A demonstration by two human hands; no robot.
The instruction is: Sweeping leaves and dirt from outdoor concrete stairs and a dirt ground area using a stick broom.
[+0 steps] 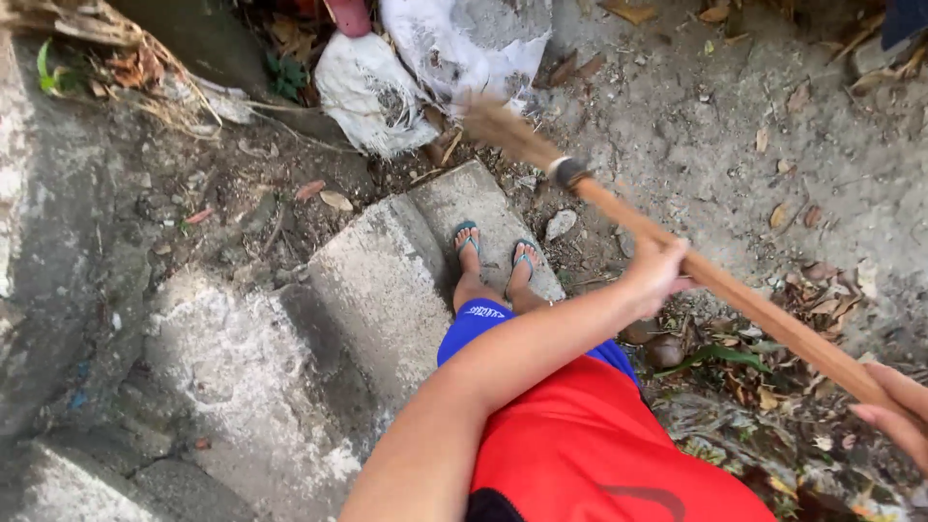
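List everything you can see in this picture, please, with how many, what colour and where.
broom: one, brown wooden handle, blurred bristle head at top centre, held slanting across the right
white sacks: two, dirty white, top centre
concrete steps: grey, centre and left
dry leaves: many, brown, scattered right and top
dirt ground: grey, upper right
flip-flops: two, blue, on the feet, centre
left hand: grips mid-handle
right hand: holds handle end, right edge

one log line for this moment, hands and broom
left hand: grips broom handle mid-shaft | right hand: holds upper end | broom head: blurred, near white sacks
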